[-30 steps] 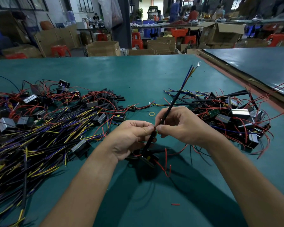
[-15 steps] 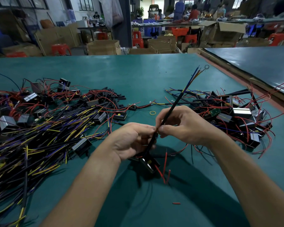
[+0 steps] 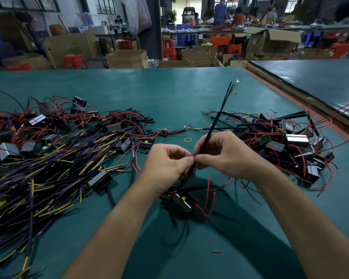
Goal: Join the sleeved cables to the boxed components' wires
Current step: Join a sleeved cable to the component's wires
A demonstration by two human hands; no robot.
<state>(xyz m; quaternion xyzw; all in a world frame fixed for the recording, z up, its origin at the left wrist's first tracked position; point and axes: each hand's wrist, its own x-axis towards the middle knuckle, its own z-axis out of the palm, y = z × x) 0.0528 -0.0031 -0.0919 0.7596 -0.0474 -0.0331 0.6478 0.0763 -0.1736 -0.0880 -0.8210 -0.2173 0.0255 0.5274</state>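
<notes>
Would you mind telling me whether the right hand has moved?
No; the right hand stays just right of the yellow rubber band, holding the sleeved cable.

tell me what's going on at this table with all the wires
A person is working at a green table. The left hand and right hand both pinch one black sleeved cable where their fingers meet. It slants up and away, its coloured wire ends fanned out. A black boxed component with red wires sits just below the hands. A pile of cables lies to the left, a pile of boxed components to the right.
</notes>
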